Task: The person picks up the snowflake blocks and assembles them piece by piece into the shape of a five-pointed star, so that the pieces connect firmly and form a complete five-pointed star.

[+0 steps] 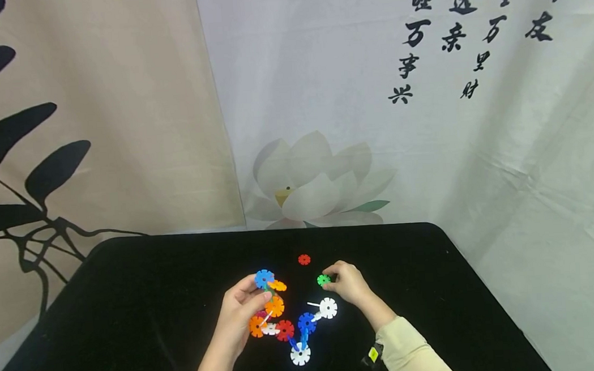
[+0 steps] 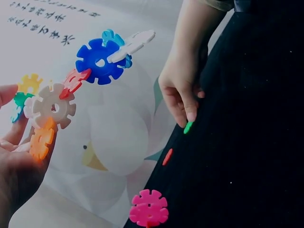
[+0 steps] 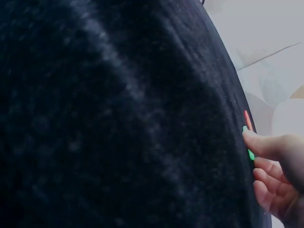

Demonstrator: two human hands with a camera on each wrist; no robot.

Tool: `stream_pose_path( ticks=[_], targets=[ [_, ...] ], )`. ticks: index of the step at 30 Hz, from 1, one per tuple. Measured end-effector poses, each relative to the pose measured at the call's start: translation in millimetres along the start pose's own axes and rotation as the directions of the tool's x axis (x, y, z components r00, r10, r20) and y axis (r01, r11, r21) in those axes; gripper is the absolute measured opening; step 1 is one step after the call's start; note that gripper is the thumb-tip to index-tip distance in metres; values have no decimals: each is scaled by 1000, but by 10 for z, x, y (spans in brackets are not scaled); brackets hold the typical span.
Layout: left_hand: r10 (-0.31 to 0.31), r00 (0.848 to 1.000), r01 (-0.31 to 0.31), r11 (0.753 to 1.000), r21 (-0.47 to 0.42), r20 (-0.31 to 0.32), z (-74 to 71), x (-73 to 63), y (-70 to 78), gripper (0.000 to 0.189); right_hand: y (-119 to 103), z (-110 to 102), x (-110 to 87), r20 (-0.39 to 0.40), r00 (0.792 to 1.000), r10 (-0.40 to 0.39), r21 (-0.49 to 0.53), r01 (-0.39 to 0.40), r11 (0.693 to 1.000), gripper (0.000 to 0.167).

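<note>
My left hand (image 1: 232,320) grips one end of a chain of notched plastic snowflake discs. A light blue disc (image 1: 262,277) sits near its fingertips, with orange discs (image 1: 274,303) beside them. The chain bends down past a red disc (image 1: 284,328) to a white disc (image 1: 298,360), then rises through a dark blue disc (image 1: 305,320) to another white disc (image 1: 327,313). My right hand (image 1: 353,287) pinches a single green disc (image 1: 323,280) between thumb and fingers. In the right wrist view this green disc (image 3: 251,154) shows edge-on at the thumb tip.
A loose red disc (image 1: 304,259) lies on the black-covered table (image 1: 155,285), beyond both hands. Behind the table's far edge hangs a printed cloth (image 1: 322,93) with a lotus and writing. A pink disc (image 2: 148,206) shows low in the left wrist view.
</note>
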State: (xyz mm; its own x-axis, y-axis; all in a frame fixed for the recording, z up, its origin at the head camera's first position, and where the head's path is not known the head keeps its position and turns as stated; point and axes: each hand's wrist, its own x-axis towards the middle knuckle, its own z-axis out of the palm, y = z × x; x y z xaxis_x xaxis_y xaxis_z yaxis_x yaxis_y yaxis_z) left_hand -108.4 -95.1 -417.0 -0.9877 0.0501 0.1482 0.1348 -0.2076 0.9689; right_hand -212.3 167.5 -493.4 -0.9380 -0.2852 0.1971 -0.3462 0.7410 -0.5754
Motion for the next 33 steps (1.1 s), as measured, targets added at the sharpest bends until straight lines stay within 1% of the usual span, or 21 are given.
stream_pose_path(
  ticks=[3,5,8,12,15,19,25,29,33],
  targets=[
    [-3,1000,3,1000,-12,4,3,8,-13,26,7,18,2,-7,1000,5,-17,-5,1000,26],
    [-8,1000,8,1000,-16,4,7,11,-22,26,9,22,6,-14,1000,12,-10,-12,1000,26],
    [-13,1000,13,1000,-7,4,13,17,-36,25,6,18,9,-24,999,38,55,-37,998,25],
    [-21,1000,21,1000,8,-7,26,25,-47,24,12,0,-2,-49,994,97,168,-87,982,20],
    [-25,1000,25,1000,6,-18,32,29,-49,23,15,-21,-22,-83,991,109,208,-89,974,17],
    [-13,1000,14,1000,7,-15,38,31,-44,21,-25,-70,-63,-148,984,104,239,-67,969,15],
    [6,1000,-6,1000,17,-7,47,23,-26,24,-182,-195,-148,-237,961,145,309,-67,949,12],
    [-1,1000,1,1000,20,-22,62,21,-27,24,-338,-315,-218,-274,946,176,376,-63,925,11],
    [-5,1000,6,999,47,-26,83,18,-39,25,-493,-445,-288,-291,934,206,432,-63,899,13]
  ],
)
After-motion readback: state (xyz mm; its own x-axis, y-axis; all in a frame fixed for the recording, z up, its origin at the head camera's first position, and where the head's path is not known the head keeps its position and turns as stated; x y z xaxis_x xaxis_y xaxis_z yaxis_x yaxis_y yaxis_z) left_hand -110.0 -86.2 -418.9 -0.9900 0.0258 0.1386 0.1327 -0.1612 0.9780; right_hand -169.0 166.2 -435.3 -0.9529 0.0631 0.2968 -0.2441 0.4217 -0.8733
